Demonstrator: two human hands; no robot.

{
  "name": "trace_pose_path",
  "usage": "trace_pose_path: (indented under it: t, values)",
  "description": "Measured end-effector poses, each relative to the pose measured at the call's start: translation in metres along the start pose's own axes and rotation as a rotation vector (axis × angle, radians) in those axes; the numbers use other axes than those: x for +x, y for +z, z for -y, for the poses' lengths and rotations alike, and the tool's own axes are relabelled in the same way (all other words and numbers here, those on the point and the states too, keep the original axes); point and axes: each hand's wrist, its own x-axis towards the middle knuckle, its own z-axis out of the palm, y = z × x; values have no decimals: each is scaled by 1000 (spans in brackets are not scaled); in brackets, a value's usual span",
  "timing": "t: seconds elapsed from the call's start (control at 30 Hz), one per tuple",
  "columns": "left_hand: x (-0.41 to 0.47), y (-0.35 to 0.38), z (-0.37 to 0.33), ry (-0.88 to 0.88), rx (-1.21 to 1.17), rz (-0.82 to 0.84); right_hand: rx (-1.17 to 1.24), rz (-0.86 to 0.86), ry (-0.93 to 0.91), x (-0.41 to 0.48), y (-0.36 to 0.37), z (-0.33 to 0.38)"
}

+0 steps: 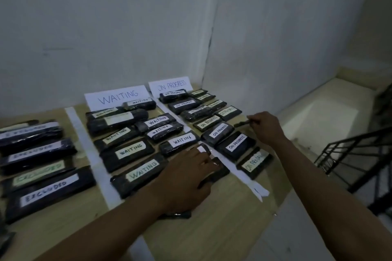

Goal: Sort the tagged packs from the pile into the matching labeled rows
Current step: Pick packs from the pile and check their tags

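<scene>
Dark wrapped packs with white tags lie in rows on a wooden table. A paper sign reading WAITING heads the middle rows, and a sign reading ON PROGRESS heads the right rows. My left hand rests flat on a pack at the near end of the WAITING rows, covering most of its tag. My right hand pinches the end of a thin dark pack at the right edge of the ON PROGRESS rows. Packs tagged EXCLUDED lie at the left.
White paper strips separate the rows. The table meets a white wall behind and ends at the right, where a stairwell with a black metal railing drops away. A dark object sits at the table's near left edge.
</scene>
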Motion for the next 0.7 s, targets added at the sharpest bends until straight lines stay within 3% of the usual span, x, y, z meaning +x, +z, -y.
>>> trace_pose_path:
  t: [0.17,0.37,0.57,0.7]
  values:
    - [-1,4,3,-51,-8,63,32,112,105,-1,8,-3]
    - [0,6,4,-63,-6,42,21,149,94,4,11,3]
    - [4,1,5,-89,-99,13,43,-35,28,-15,2,18]
    - [3,-15,5,-151,-222,-37,143,-122,-127,-63,-4,56]
